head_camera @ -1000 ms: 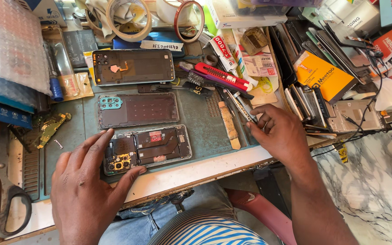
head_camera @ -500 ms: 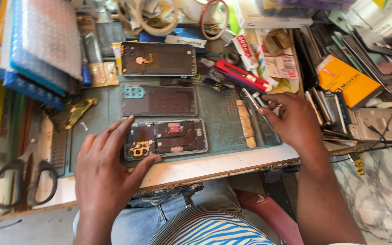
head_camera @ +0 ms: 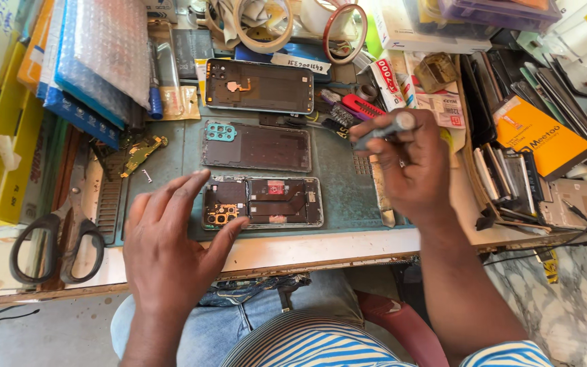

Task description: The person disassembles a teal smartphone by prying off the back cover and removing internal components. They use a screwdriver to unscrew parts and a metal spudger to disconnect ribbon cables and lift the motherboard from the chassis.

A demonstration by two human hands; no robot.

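At the front edge of my bench (head_camera: pixel 348 248), an opened phone (head_camera: pixel 263 202) lies face down on the green mat (head_camera: pixel 338 170), its insides showing. My left hand (head_camera: pixel 168 245) is spread open over the phone's left end, thumb touching its lower left corner, gripping nothing. My right hand (head_camera: pixel 409 163) is closed on a grey screwdriver (head_camera: pixel 383 128), held raised above the mat's right side, well apart from the phone.

Behind the phone lies a back cover (head_camera: pixel 256 146) with a teal camera ring, and behind that a second phone shell (head_camera: pixel 259 86) near the far edge. A red-handled tool (head_camera: pixel 363 105) and a small brush (head_camera: pixel 338 117) crowd the mat's far right corner. Black scissors (head_camera: pixel 59 238) sit at the bench's left front corner; a small circuit board (head_camera: pixel 138 153) and a loose screw (head_camera: pixel 146 176) lie just left of the mat. Bubble-wrapped packets (head_camera: pixel 96 51) stack along the left, tape rolls (head_camera: pixel 344 20) at the back, and a yellow box (head_camera: pixel 535 136) with upright spare screens at the right.

Half a second ago my right hand rested low at the mat's right edge by the tweezers; it has since lifted, bringing the screwdriver up. My left hand has stayed by the phone.
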